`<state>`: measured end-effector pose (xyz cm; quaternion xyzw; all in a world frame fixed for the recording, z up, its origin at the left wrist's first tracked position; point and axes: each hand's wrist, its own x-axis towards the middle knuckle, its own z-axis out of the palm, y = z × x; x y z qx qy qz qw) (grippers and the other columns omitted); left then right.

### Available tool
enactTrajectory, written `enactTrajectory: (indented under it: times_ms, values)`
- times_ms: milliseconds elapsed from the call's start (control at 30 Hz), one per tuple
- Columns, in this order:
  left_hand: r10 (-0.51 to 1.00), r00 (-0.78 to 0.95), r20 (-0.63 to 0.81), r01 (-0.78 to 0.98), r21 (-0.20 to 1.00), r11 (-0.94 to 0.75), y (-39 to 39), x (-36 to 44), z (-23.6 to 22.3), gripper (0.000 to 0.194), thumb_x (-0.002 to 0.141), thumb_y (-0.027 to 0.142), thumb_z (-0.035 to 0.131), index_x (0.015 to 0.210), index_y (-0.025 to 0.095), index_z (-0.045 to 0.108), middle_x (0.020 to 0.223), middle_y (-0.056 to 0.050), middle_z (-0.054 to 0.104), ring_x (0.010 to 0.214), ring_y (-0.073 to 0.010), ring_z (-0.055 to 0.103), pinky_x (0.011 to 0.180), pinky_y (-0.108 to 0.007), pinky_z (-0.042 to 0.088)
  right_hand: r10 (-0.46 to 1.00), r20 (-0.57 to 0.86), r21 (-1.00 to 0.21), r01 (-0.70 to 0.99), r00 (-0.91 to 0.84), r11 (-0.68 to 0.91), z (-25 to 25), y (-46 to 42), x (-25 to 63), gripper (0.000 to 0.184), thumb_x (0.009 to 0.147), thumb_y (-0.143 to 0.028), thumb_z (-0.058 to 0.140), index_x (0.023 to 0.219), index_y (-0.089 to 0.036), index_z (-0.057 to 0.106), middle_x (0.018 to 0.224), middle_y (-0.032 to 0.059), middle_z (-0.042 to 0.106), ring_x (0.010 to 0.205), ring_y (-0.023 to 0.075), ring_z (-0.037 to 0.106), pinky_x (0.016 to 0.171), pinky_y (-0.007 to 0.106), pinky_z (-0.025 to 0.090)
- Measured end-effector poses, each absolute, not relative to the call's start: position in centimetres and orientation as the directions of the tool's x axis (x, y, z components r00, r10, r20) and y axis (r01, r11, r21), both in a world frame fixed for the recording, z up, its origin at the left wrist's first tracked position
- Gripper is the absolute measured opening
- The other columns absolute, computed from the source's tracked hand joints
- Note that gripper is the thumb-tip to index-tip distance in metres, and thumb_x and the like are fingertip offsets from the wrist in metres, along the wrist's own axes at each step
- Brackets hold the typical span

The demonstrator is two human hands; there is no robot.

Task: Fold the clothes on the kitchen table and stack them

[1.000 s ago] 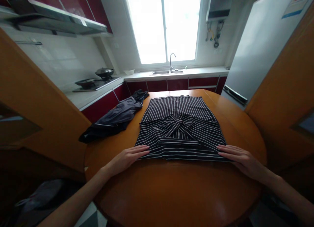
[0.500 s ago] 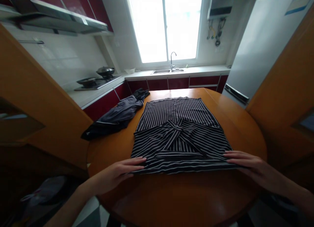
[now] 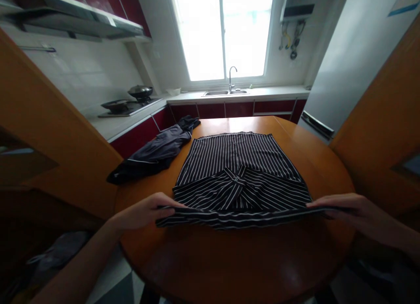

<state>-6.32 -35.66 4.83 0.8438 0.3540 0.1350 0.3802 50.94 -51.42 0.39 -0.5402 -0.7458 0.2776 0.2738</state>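
A black shirt with white stripes (image 3: 229,153) lies on the round wooden table (image 3: 249,260). Its collar and top button face up in the middle, with the sleeve parts folded across. My left hand (image 3: 157,211) pinches the near left end of the shirt's edge between thumb and fingers. At the near right end, my right hand (image 3: 344,207) grips the same edge, the thumb beneath. Between the two hands the near edge is stretched and lifted slightly off the tabletop.
Dark grey and black clothing (image 3: 157,148) lies in a heap at the table's left edge. Beyond the table are a counter with a sink (image 3: 216,93), a stove with pans (image 3: 140,92), and a fridge (image 3: 348,63) on the right.
Both hands have gone from lying flat on the shirt's near corners to gripping its near edge. That edge is now raised and the shirt has shifted slightly toward me.
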Motion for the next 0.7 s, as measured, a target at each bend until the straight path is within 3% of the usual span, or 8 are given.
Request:
enactTrajectory:
  times_ms: [200, 333, 533, 700]
  values:
    - [0.855, 0.495, -0.152, 0.424, 0.902, -0.084, -29.2, -3.8, 3.8, 0.047, 0.071, 0.062, 0.08, 0.077, 0.015, 0.077, 0.073, -0.004, 0.072, 0.067, -0.0193, 0.064, 0.06, -0.026, 0.052, 0.987, 0.157, -0.803, 0.587, 0.038, 0.105, 2.4, -44.6, 50.5, 0.055, 0.075, -0.072, 0.071, 0.087, -0.019, 0.08, 0.087, 0.0106, 0.078, 0.079, 0.0277, 0.071, 0.073, 0.037, 0.059]
    - [0.874, 0.416, -0.249, 0.337, 0.935, 0.106, -25.1, -1.7, 2.1, 0.05, 0.065, 0.062, 0.085, 0.079, 0.015, 0.074, 0.075, -0.004, 0.072, 0.065, -0.0182, 0.064, 0.06, -0.025, 0.05, 0.991, 0.094, -0.831, 0.555, 0.092, 0.027, 0.9, -38.9, 49.9, 0.053, 0.073, -0.069, 0.071, 0.085, -0.017, 0.077, 0.083, 0.008, 0.077, 0.079, 0.0257, 0.069, 0.071, 0.033, 0.054]
    - [0.927, 0.313, -0.207, 0.472, 0.881, 0.038, -20.5, -0.8, -2.4, 0.059, 0.059, 0.068, 0.084, 0.082, 0.015, 0.079, 0.081, -0.007, 0.076, 0.073, -0.0221, 0.068, 0.064, -0.027, 0.051, 0.963, -0.044, -0.818, 0.544, 0.266, -0.188, -3.8, -33.4, 49.6, 0.034, 0.068, -0.05, 0.078, 0.073, -0.017, 0.076, 0.075, 0.008, 0.076, 0.076, 0.025, 0.069, 0.069, 0.033, 0.052]
    - [0.938, 0.311, -0.151, 0.404, 0.915, 0.013, -20.8, -1.8, -2.5, 0.061, 0.062, 0.07, 0.081, 0.085, 0.014, 0.076, 0.079, -0.006, 0.075, 0.072, -0.0218, 0.067, 0.065, -0.028, 0.051, 0.957, -0.058, -0.868, 0.458, 0.284, -0.189, -4.0, -33.6, 50.1, 0.032, 0.07, -0.048, 0.078, 0.08, -0.018, 0.078, 0.081, 0.0091, 0.077, 0.076, 0.0252, 0.071, 0.067, 0.033, 0.054]
